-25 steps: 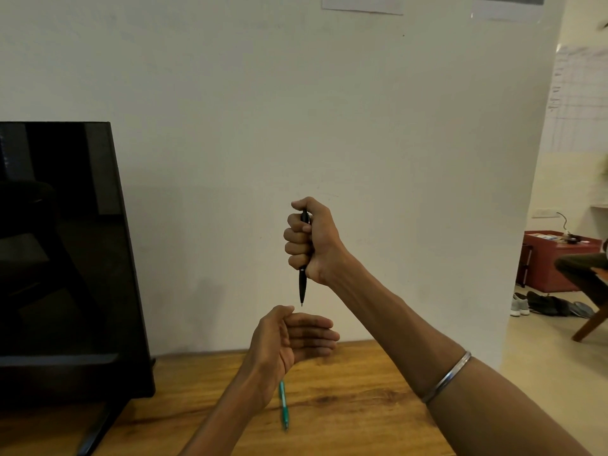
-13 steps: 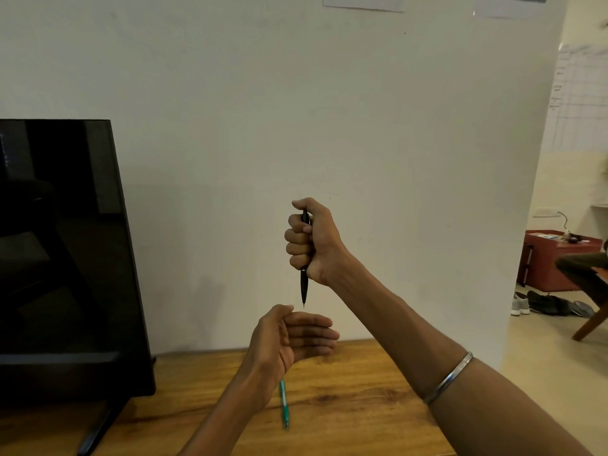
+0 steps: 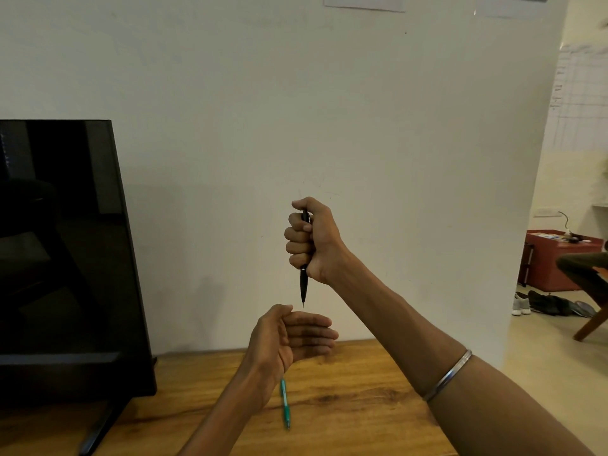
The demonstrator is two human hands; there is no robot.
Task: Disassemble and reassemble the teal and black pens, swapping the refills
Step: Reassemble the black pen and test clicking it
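Black pen stood upright, tip down, gripped in the fist of the right hand raised above the desk. Just under its tip the left hand was held cupped, fingers straight and relaxed, holding nothing. The teal pen lay on the wooden desk below the left wrist. A dark monitor stood to the left.

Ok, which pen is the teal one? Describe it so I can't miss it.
Start at the wooden table in front of the white wall. The teal pen lies flat on it, just below the left hand. The black pen is held upright in the right hand.
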